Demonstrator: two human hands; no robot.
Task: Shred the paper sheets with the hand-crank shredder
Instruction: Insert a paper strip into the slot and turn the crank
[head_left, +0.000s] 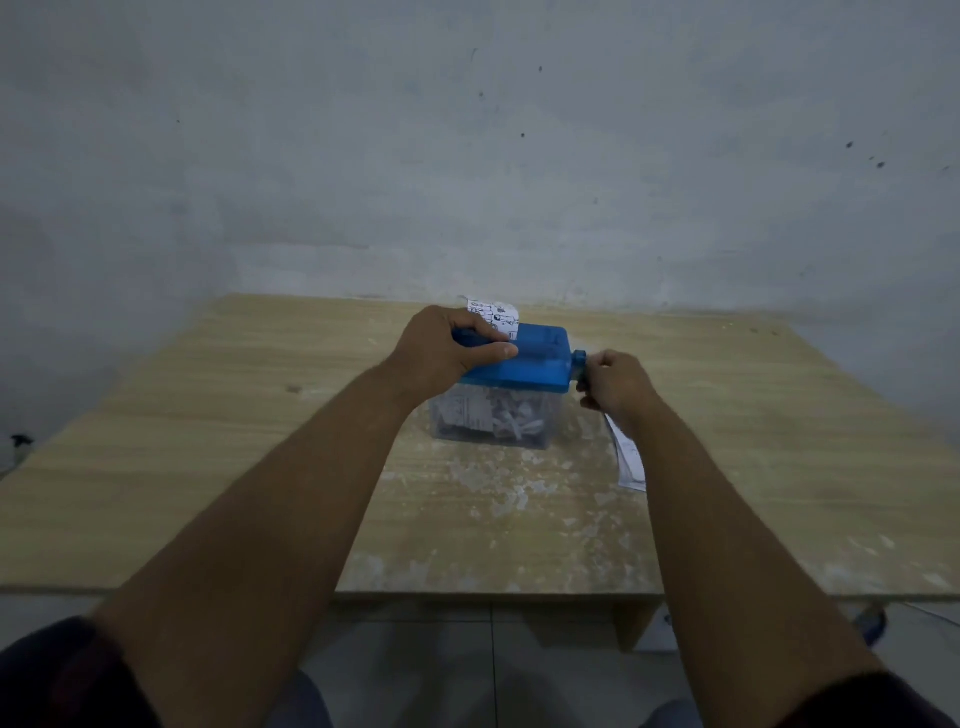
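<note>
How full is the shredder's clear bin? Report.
Mostly full: paper shreds fill the clear bin nearly up to the blue lid.

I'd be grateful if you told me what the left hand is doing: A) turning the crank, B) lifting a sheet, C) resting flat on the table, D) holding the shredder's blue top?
D: the left hand grips the blue top beside the sheet standing in its slot; the right hand holds the crank.

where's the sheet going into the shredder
Head view: the printed sheet stands in the slot on the left of the blue shredder top, just behind the left hand gripping it; the right hand holds the crank on the other side.
</note>
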